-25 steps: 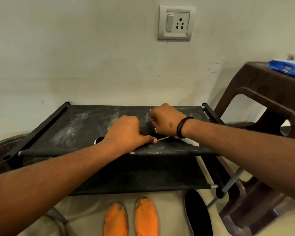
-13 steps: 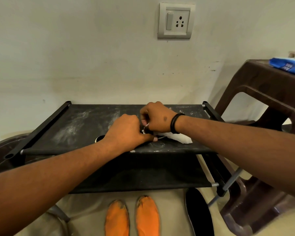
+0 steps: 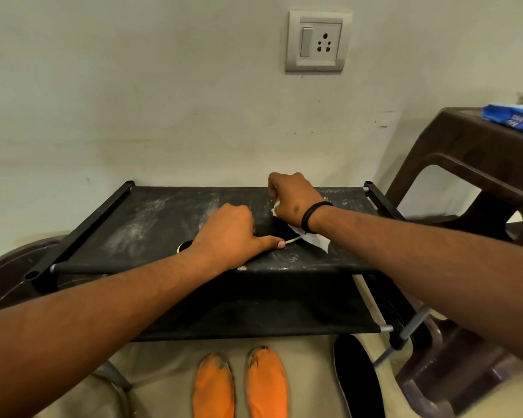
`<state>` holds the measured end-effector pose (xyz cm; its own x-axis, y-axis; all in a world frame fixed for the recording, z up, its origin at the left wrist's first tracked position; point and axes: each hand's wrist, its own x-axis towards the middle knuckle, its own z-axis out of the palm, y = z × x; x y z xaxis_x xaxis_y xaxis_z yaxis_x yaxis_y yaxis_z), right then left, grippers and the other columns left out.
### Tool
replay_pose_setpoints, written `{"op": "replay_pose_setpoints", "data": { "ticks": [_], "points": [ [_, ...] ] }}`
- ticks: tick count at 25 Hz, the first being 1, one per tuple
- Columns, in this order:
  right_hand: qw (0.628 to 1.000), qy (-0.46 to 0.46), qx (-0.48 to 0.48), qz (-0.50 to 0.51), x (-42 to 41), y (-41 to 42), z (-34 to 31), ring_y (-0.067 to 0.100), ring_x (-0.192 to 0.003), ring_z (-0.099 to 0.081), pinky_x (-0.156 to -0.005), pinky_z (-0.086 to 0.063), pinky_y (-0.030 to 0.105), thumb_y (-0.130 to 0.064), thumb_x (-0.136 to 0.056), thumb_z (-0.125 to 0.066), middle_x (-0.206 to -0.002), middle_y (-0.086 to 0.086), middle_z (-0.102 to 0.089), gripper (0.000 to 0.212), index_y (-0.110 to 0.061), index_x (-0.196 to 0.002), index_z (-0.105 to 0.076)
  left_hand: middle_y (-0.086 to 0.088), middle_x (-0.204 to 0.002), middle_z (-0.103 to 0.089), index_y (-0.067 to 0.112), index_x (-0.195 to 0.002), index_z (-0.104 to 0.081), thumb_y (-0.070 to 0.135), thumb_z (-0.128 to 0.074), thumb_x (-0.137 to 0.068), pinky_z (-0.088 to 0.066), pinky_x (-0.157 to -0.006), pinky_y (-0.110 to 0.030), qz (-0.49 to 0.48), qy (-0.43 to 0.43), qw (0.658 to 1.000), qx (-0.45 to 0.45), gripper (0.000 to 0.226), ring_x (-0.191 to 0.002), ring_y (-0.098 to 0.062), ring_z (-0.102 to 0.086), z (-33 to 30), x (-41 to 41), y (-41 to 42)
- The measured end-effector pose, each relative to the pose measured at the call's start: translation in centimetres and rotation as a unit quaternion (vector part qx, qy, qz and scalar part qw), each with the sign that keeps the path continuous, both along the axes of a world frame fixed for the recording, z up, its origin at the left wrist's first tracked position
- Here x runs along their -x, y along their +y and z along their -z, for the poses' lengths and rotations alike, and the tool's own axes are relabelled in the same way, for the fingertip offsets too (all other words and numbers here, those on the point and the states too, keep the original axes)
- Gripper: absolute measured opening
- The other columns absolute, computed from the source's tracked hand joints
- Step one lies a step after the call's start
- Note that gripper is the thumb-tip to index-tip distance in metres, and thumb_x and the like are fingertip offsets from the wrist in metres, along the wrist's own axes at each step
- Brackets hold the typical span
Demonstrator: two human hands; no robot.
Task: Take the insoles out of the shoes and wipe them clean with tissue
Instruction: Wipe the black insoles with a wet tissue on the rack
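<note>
Nearest, two orange insoles point(image 3: 239, 387) lie on the floor. At the rack's point(image 3: 163, 218) front edge, the left hand point(image 3: 228, 233) presses down a dark insole point(image 3: 185, 245), probably. Beyond, the right hand point(image 3: 295, 200), fingers bunched around tissue point(image 3: 313, 241), has slid toward the back edge: wiping continues.

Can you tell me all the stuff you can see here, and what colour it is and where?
rack: 1, black, dusty, against the wall
tissue: 1, white, on the rack top under the right hand
black insole: 1, on the floor, right of the orange pair
orange insoles: 2, on the floor in front of the rack
socket: 1, grey-white, on the wall
stool: 1, brown, at right
packet: 1, blue, on the stool
wristband: 1, black, right wrist
hands: 2, left pressing on the rack top, right gripping tissue
</note>
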<state>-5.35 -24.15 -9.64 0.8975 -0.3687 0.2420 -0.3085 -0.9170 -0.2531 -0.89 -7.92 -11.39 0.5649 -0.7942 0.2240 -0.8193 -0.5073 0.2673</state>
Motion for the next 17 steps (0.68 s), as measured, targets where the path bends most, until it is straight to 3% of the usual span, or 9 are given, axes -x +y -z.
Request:
{"op": "replay_pose_setpoints", "data": {
  "ticks": [3,5,12,17],
  "points": [
    [0.993,-0.002,-0.107,-0.046,0.0,1.8,0.0,0.019,-0.075,-0.063,-0.061,-0.050,0.028,0.001,-0.068,-0.070,-0.082,0.002,-0.065,0.027,-0.013,-0.090,-0.059,0.003,-0.044,-0.042,0.016,-0.052,-0.044,0.069,-0.072,-0.076,-0.038,-0.048,-0.028,0.010,0.002,1.000,-0.007,0.065,-0.043,-0.010,-0.042,-0.3,0.4,-0.1],
    [0.990,0.011,-0.122,-0.073,-0.1,2.6,0.2,0.017,-0.074,-0.063,-0.063,-0.051,0.028,0.000,-0.070,-0.071,-0.080,0.001,-0.066,0.027,-0.012,-0.092,-0.061,0.005,-0.045,-0.041,0.018,-0.053,-0.043,0.066,-0.073,-0.078,-0.034,-0.049,-0.025,0.014,0.000,1.000,-0.002,0.062,-0.043,-0.009,-0.041,-0.4,0.5,-0.1],
    [0.997,0.050,-0.012,0.058,2.0,-4.5,-1.2,0.023,-0.084,-0.060,-0.070,-0.055,0.035,-0.005,-0.070,-0.074,-0.092,0.001,-0.063,0.029,-0.023,-0.086,-0.057,0.001,-0.041,-0.035,0.015,-0.049,-0.037,0.076,-0.065,-0.076,-0.041,-0.049,-0.035,0.013,-0.002,1.000,0.007,0.073,-0.042,-0.016,-0.039,0.0,0.1,0.3],
    [0.998,-0.003,-0.036,0.060,2.8,-4.9,-0.4,0.023,-0.082,-0.060,-0.069,-0.052,0.033,-0.001,-0.072,-0.071,-0.090,0.002,-0.064,0.027,-0.020,-0.087,-0.057,0.000,-0.042,-0.037,0.014,-0.050,-0.038,0.076,-0.066,-0.076,-0.052,-0.056,-0.041,0.014,-0.013,1.000,-0.010,0.073,-0.043,-0.017,-0.041,0.1,-0.1,-0.1]
  ]
}}
